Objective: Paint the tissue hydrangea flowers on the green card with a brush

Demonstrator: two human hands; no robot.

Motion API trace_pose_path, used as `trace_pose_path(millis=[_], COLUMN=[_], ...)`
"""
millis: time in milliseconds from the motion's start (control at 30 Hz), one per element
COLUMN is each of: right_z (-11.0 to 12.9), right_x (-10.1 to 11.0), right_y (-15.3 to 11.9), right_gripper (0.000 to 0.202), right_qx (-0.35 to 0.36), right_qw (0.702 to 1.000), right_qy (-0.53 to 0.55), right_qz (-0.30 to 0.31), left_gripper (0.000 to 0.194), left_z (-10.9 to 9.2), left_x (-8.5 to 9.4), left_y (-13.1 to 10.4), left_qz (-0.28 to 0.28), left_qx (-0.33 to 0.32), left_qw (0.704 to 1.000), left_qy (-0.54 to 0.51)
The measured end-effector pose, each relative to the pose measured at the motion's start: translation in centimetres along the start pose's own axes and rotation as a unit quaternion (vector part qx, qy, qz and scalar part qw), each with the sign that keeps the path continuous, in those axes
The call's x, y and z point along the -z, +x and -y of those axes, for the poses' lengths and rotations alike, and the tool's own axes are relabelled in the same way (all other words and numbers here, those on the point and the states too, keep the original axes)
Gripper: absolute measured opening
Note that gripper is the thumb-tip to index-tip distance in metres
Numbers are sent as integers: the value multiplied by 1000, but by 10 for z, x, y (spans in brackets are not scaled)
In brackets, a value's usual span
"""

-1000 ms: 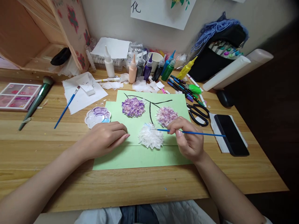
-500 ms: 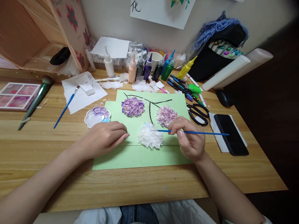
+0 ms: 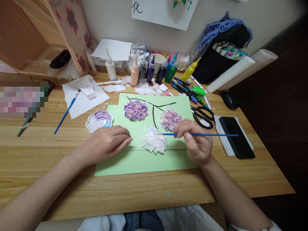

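Observation:
My right hand (image 3: 195, 141) pinches a thin blue paintbrush (image 3: 204, 134), held nearly level. Its bristles touch the top of a white paper flower (image 3: 154, 141), where a faint blue tint shows. Lying loosely on the left part of the green paper (image 3: 144, 162), my left hand (image 3: 112, 141) holds nothing, its fingers extended and slightly bent. Two purple and pink paper flowers, one at upper left (image 3: 136, 110) and one at right (image 3: 170, 119), sit among black drawn stems (image 3: 153, 112). A flower-shaped palette (image 3: 97, 121) with purple and blue paint lies just beyond my left hand.
Several paint bottles (image 3: 150, 72) stand along the back, with torn paper scraps before them. Black scissors (image 3: 203, 117), pens (image 3: 186, 89) and a phone (image 3: 237, 138) lie to the right. On the left, another blue brush (image 3: 67, 112) rests partly on white tissue (image 3: 93, 101).
The brush's handle end has tipped slightly upward and shifted right with my right hand. My left hand keeps its place, and the whole view has shifted a little.

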State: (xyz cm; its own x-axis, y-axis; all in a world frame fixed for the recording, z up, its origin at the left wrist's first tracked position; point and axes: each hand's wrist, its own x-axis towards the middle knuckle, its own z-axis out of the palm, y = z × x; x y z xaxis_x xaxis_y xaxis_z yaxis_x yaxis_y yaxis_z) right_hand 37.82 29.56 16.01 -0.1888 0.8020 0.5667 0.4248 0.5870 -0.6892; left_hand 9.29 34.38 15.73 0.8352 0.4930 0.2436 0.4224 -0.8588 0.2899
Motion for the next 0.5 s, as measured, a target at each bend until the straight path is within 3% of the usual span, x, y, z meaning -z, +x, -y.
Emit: trace_pose_path(millis=[500], right_z=[-3], right_x=[2], right_y=[1], right_gripper=[19], right_qx=[4], right_qw=[1000], right_qy=[-8], right_qz=[1], left_gripper=[28], left_z=[1], left_x=[0], left_y=[0], left_qz=[0], left_qx=[0], left_qw=[1000], left_qy=[-5])
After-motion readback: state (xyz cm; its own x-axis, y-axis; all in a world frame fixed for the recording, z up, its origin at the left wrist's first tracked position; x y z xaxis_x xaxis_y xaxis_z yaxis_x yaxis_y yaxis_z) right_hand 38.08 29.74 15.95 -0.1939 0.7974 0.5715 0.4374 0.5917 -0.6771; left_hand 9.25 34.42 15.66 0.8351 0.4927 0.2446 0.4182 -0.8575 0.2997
